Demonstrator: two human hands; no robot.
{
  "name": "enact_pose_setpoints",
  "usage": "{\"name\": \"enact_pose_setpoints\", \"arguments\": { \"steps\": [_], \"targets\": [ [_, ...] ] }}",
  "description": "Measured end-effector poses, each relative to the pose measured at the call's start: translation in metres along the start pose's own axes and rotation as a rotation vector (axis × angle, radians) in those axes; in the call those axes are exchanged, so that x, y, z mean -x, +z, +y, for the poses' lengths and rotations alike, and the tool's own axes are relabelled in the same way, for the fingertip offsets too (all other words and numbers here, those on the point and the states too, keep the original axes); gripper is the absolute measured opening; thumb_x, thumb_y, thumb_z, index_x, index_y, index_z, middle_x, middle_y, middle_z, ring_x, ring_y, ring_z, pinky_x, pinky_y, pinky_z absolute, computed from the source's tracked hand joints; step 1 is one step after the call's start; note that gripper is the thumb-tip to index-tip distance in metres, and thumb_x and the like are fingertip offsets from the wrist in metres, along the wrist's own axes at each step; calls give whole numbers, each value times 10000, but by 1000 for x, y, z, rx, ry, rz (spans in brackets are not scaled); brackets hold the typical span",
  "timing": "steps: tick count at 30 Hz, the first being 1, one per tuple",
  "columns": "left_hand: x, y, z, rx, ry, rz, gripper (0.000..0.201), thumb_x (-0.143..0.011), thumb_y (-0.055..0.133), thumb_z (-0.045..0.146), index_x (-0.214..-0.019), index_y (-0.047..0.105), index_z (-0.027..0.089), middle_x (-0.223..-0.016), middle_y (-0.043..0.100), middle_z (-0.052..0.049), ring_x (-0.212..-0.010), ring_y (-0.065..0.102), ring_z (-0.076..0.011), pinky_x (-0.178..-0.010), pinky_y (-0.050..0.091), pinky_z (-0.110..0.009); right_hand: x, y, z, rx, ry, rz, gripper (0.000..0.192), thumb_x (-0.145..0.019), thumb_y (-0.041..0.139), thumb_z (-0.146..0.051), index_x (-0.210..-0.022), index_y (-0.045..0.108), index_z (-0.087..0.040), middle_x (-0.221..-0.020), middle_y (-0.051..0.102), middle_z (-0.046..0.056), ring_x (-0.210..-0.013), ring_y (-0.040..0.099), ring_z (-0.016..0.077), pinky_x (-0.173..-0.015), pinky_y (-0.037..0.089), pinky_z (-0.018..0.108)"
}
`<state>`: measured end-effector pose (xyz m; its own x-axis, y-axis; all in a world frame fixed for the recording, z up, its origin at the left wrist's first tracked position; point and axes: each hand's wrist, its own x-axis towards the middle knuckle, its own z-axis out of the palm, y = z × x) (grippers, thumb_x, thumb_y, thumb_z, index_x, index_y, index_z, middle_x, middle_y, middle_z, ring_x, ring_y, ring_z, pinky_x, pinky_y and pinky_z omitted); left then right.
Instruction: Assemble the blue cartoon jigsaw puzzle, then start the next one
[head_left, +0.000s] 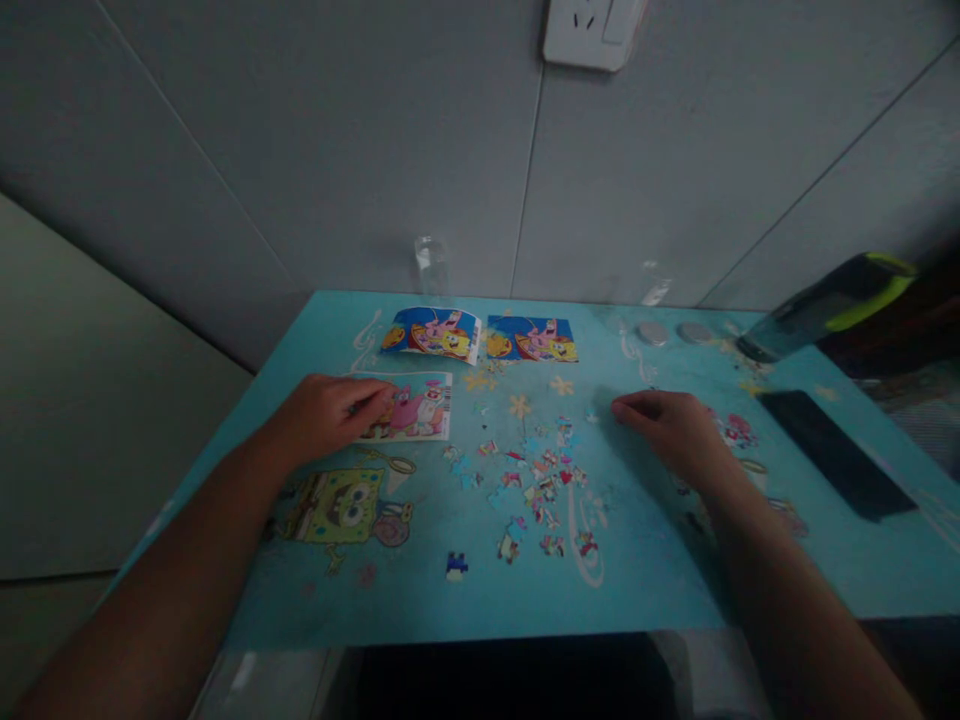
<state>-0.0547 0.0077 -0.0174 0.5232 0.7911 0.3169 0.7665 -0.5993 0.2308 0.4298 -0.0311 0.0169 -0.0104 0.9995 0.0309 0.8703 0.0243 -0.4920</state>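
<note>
My left hand (326, 412) rests on a small picture card (415, 410) with a pink cartoon figure, fingers curled over its left edge. My right hand (670, 423) lies palm down on the turquoise cartoon-printed table (420, 590), fingers loosely bent, holding nothing. Between the hands lies a scatter of several small jigsaw pieces (541, 489); one blue piece (456, 566) sits apart nearer me. Two more picture cards (435, 333) (532, 339) lie side by side at the back.
A black phone (832, 452) lies flat at the right. A dark bottle with a green band (825, 303) lies at the back right beside two grey round lids (673, 333). A clear glass (430, 265) stands against the grey wall, under a socket (592, 30).
</note>
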Motion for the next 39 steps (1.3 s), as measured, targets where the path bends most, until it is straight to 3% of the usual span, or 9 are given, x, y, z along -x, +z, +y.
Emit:
{"name": "enact_pose_setpoints", "arguments": {
  "steps": [3, 11, 20, 27, 32, 39],
  "targets": [
    [2, 2, -3, -8, -1, 2, 320, -1002, 494, 415, -1027, 764, 246, -962, 798, -34, -778, 744, -192, -739, 542, -285, -2, -1, 6, 28, -10, 50, 291, -890, 611, -396, -1001, 800, -205, -895, 800, 76, -773, 740, 263, -698, 555, 379],
    [3, 0, -3, -9, -19, -3, 299, -991, 513, 418, -1048, 762, 264, -1005, 798, -16, -832, 759, -204, -734, 536, -270, 0, 6, 4, 40, -116, -38, 282, -897, 624, -378, -1057, 792, -218, -883, 787, 62, -742, 718, 233, -701, 552, 359],
    [4, 0, -1, -19, -25, -29, 310, -1007, 496, 425, -1070, 751, 260, -1038, 794, -25, -859, 758, -209, -778, 541, -289, 1, 7, 5, 35, -100, -50, 272, -908, 607, -384, -1051, 781, -230, -893, 782, 54, -756, 717, 237, -713, 551, 378],
    [-4, -8, 14, 7, -6, 8, 327, -1007, 491, 391, -1016, 774, 228, -917, 800, -31, -785, 744, -175, -713, 528, -242, 0, 7, 9, 63, -86, -47, 308, -908, 599, -431, -1041, 786, -225, -924, 787, 64, -786, 728, 272, -723, 550, 400],
    [-5, -8, 15, 46, -14, 32, 313, -989, 510, 375, -948, 779, 221, -799, 776, -23, -719, 719, -160, -689, 523, -231, 0, 6, 7, 59, -100, -75, 330, -920, 581, -436, -1062, 785, -220, -987, 789, 79, -821, 733, 271, -756, 555, 388],
    [-5, -8, 16, 87, -29, 49, 294, -972, 533, 382, -936, 777, 223, -786, 776, -18, -711, 716, -158, -690, 522, -229, 2, 6, 5, 59, -125, -95, 351, -930, 577, -438, -1105, 775, -206, -987, 785, 85, -822, 731, 255, -771, 558, 377]
  ]
}}
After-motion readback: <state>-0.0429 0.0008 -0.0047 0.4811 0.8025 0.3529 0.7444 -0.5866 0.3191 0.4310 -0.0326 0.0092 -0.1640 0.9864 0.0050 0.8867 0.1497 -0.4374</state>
